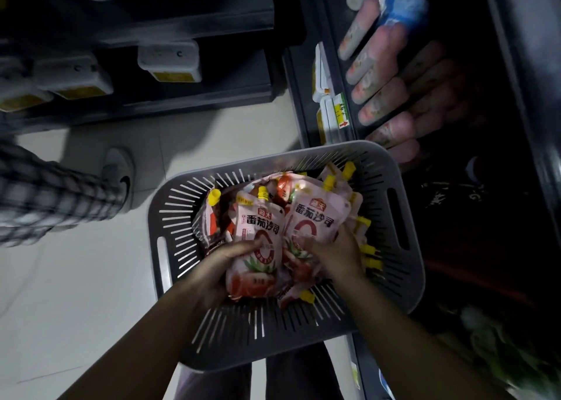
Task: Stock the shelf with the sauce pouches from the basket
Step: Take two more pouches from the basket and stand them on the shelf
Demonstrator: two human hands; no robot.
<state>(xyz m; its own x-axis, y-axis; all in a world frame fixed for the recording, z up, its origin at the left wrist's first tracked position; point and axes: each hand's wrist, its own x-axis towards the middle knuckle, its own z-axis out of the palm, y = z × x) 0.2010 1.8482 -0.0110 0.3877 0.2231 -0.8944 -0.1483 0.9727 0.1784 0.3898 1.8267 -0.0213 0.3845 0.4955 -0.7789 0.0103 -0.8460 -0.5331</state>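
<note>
A grey slotted basket [403, 278] sits in front of me, holding several pink tomato-sauce pouches with yellow caps. My left hand [221, 266] grips the lower part of one upright pouch [258, 232], thumb across its front. My right hand [337, 254] closes on the bottom of a second pouch [315, 220] beside it. Both pouches are still inside the basket, above the loose pile. The dark shelf [331, 75] runs along the right, with a row of pale pouches [382, 75] standing on it.
Price tags [340, 111] line the shelf's front rail. Another shelf unit [182, 96] with white tubs [170, 60] stands at the back left. Another person's plaid leg and grey shoe [118, 175] are on the pale floor at left. Dim goods fill the lower right.
</note>
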